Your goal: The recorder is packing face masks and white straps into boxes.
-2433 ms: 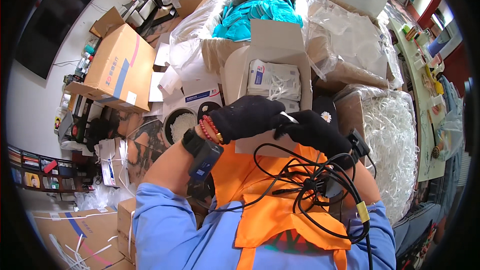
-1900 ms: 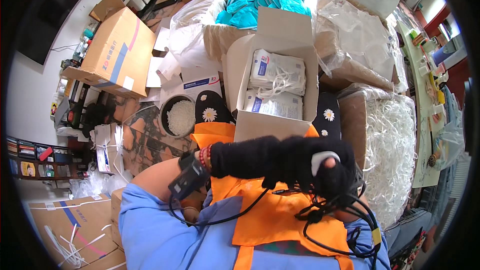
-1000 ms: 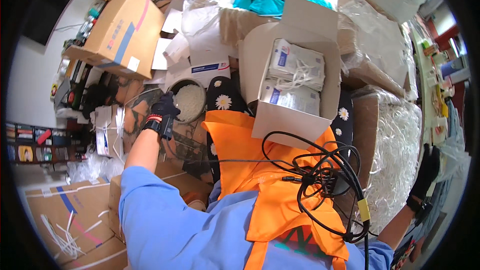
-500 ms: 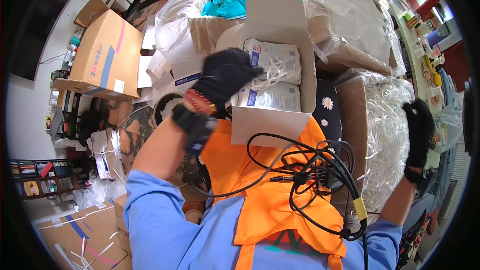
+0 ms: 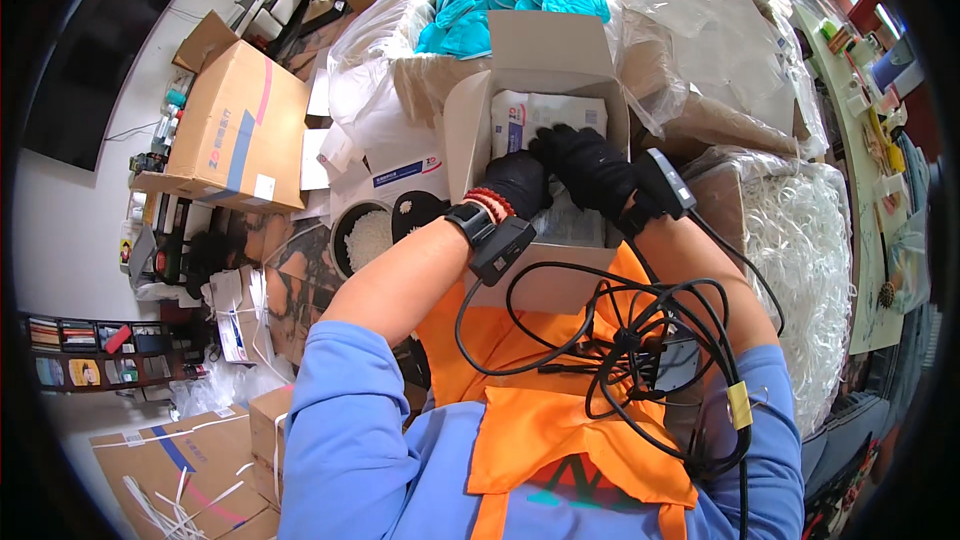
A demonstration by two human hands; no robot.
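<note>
An open white carton (image 5: 548, 45) stands before me with its far flap raised. White printed packets (image 5: 552, 110) lie in it in two stacks, and my hands cover much of them. My left hand (image 5: 518, 186), in a black glove, is curled over the carton's left part. Against it, my right hand (image 5: 590, 170), also black-gloved, has its fingers bent over the packets. Both sets of fingers are drawn in and nearly touch. Whatever they grip is hidden by the gloves. Small black devices with cables are strapped to both wrists.
Teal folded masks (image 5: 515, 5) fill a plastic-lined box beyond the carton. A box of white elastic loops (image 5: 795, 270) stands on the right. At left are a bowl of white bits (image 5: 367, 242) and a brown cardboard box (image 5: 225, 120). Looped black cables (image 5: 630, 340) hang across my orange apron.
My right hand has come from beside the elastic loops into the carton. My left hand has moved right and down to meet it. The white loops seen on the packets are now out of sight.
</note>
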